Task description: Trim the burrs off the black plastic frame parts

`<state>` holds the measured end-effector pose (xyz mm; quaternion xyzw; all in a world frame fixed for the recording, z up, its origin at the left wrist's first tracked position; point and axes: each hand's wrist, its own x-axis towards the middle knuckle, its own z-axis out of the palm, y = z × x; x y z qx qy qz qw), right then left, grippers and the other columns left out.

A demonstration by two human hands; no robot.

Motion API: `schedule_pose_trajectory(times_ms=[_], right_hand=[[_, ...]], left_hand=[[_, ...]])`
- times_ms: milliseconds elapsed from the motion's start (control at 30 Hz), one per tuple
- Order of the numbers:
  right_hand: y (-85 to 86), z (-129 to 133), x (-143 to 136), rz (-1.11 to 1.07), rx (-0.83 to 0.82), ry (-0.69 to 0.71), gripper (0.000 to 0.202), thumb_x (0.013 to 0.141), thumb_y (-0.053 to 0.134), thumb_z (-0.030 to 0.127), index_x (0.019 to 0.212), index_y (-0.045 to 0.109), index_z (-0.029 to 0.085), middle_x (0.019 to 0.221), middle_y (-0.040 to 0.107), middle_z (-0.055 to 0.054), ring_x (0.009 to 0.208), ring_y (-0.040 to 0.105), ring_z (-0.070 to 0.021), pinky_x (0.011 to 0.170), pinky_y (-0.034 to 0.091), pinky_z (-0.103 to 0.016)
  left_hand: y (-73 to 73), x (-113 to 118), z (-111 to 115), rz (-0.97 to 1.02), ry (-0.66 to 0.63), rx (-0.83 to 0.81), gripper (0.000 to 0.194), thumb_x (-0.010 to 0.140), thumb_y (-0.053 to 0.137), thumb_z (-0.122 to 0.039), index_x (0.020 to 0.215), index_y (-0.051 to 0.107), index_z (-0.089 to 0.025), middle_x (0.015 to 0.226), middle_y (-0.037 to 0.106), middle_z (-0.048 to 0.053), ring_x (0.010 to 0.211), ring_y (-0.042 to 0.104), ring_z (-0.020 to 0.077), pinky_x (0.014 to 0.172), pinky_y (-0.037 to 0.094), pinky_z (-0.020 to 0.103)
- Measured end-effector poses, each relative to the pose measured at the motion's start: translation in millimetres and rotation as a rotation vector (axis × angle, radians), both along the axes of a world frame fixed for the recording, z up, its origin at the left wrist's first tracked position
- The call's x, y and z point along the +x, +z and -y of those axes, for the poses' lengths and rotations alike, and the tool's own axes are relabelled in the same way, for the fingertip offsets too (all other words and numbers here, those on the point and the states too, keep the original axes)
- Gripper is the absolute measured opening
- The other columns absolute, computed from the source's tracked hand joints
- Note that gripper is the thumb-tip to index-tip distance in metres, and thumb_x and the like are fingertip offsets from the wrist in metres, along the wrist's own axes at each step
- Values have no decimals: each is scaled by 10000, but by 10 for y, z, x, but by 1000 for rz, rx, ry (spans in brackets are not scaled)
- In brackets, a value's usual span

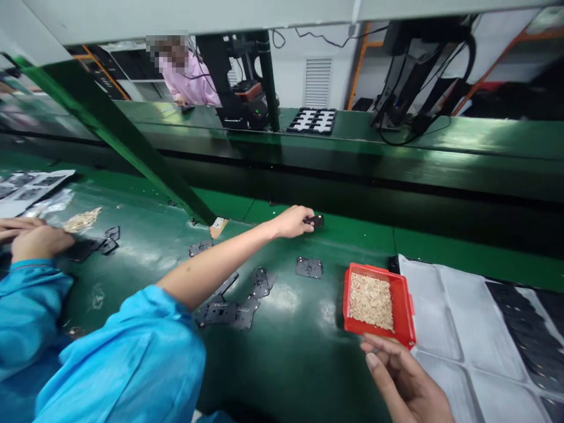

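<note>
My left hand [294, 222] reaches across the green table, its fingers closed around a small black part [318, 221] whose kind I cannot make out. Below that hand, a flat black plate [309, 267] with cut-outs lies alone. More such black plates [222, 311] lie in a loose group under and beside my left forearm. My right hand [408, 379] is at the near corner of a red bin [412, 320] that holds small beige pieces [371, 301]. Its thumb and fingertips are pinched together; anything between them is too small to name.
On the right lies a white moulded tray [434, 305] with black plates in its far compartments. A green post [132, 155] slants down to the table. At left, a co-worker's hands [39, 239] work near more plates. Behind, a person in pink [194, 79] sits beside equipment.
</note>
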<state>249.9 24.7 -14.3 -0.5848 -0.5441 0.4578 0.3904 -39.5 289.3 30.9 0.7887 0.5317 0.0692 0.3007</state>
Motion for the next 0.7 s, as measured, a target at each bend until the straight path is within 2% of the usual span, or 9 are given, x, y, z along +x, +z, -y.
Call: schedule_pose_trajectory(times_ms=[100,167,200,267,333,400,467,567,700], right_hand=[[159,-112,-99,54,132,-143,356,1000,728,472,1258,747,227,966,805,-70,855,808,-191,808,669,-229],[279,-212,-188,74,224,-186,390,1009,723,438,1341,693,236,933,781,-48,793,777,-170,781,667,-239],[327,-256,-228,74,262,-190,380,1013,722,410,1350,681,239,962,782,-53,817,782,-176,779,670,-251],[383,-304,-283,70,325,-161,248,1038,692,346,1262,710,241,1013,794,-66,854,795,-186,780,678,-273],[392,-291,-295,59,357,-154,158,1045,685,287,1189,724,236,995,797,-60,814,800,-182,729,683,-268],[373,-240,-274,45,373,-176,160,1030,706,238,1190,712,232,959,789,-45,755,796,-171,663,680,-249],[350,-185,-240,64,417,-190,193,1014,717,194,1203,704,230,970,788,-46,771,805,-176,657,686,-250],[331,-141,-191,199,558,-175,200,997,717,123,1164,729,233,1007,803,-51,853,812,-191,762,702,-291],[320,-131,-156,332,680,-175,301,969,728,43,1190,746,246,1040,819,-37,907,808,-195,885,688,-327]], left_hand=[[249,264,665,156,-162,-127,164,1037,629,-276,913,673,-178,753,736,-5,700,706,152,666,487,228],[359,415,1082,311,-272,-195,161,1016,627,-234,869,655,-176,688,677,-30,619,625,120,617,433,213],[388,475,1253,386,-305,-199,147,989,642,-206,846,648,-174,681,638,-42,600,567,105,603,401,209],[395,558,1506,529,-272,-281,136,966,654,-193,833,644,-171,691,601,-47,601,502,92,591,372,205],[347,597,1661,645,-158,-433,163,1001,637,-247,858,638,-170,694,611,-40,602,496,94,584,376,206],[283,607,1757,740,-75,-549,228,1058,582,-324,896,624,-169,673,595,-41,578,475,93,574,370,211],[244,606,1825,806,-50,-569,273,1100,521,-380,954,619,-172,652,514,-66,550,406,88,564,348,216],[266,614,1886,819,-36,-555,290,1120,485,-426,1059,630,-182,655,410,-85,550,360,97,564,356,223],[367,652,1894,753,-29,-533,289,1119,477,-437,1071,626,-193,661,418,-68,603,413,124,599,403,237]])
